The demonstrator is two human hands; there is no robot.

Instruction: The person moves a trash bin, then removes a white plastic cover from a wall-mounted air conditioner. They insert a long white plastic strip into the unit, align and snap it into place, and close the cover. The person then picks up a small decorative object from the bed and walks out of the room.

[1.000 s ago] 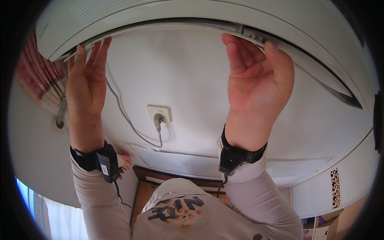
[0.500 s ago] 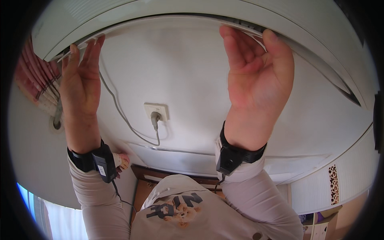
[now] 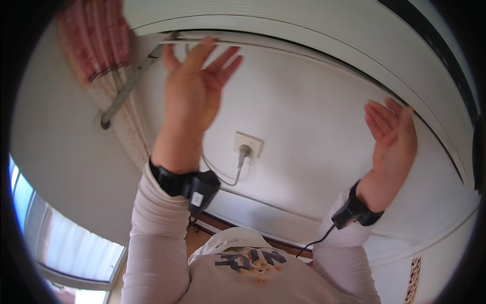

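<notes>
A long white wall-mounted air conditioner [image 3: 283, 20] spans the top of the view. Along its lower edge runs a thin flap [image 3: 283, 49], lying close to the body. My left hand [image 3: 190, 91] is raised to the flap's left end, fingers spread and slightly blurred, fingertips at its edge. Farther right, my right hand [image 3: 392, 137] reaches up with fingers stretched out, their tips touching or very near the flap's underside. Neither hand wraps round anything. Each wrist wears a black strapped device with a cable.
Below the unit, a grey plug [image 3: 245, 150] sits in a white wall socket [image 3: 255, 142], its cable looping left. A pipe [image 3: 131, 83] enters the left wall beside a pink and cream curtain [image 3: 101, 38]. A window [image 3: 76, 243] lies at lower left.
The view has shifted left, showing more curtain and pipe. My hands have spread farther apart along the flap, which sits closer to the unit's body; the dark gap above it has narrowed.
</notes>
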